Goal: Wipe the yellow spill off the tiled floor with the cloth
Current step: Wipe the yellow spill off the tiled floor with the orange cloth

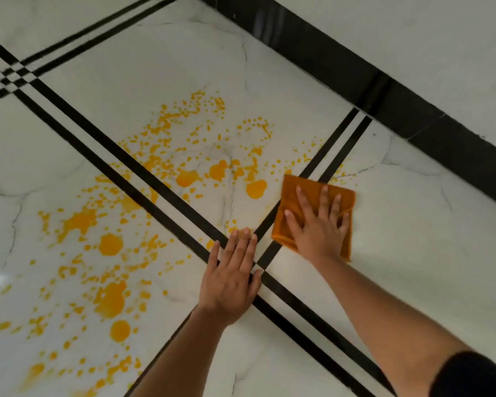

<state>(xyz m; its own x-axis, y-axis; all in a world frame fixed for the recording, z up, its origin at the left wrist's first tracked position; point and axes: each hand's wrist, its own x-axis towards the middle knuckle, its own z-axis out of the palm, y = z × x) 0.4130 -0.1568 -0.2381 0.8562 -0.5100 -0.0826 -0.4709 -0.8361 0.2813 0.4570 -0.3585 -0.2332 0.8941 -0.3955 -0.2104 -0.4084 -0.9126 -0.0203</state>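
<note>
A yellow spill (143, 213) of blobs and droplets spreads across the white marble-look tiled floor (413, 224), from the middle to the lower left. A folded orange cloth (298, 193) lies flat on the floor at the spill's right edge. My right hand (318, 224) presses down on the cloth with straight, spread fingers. My left hand (232, 279) rests flat on the floor just left of the cloth, its fingertips beside a few yellow spots.
Black double lines (166, 193) cross the tiles diagonally and meet under my hands. A black skirting band (384, 93) runs along the wall at the upper right. The tile to the right of the cloth shows no yellow.
</note>
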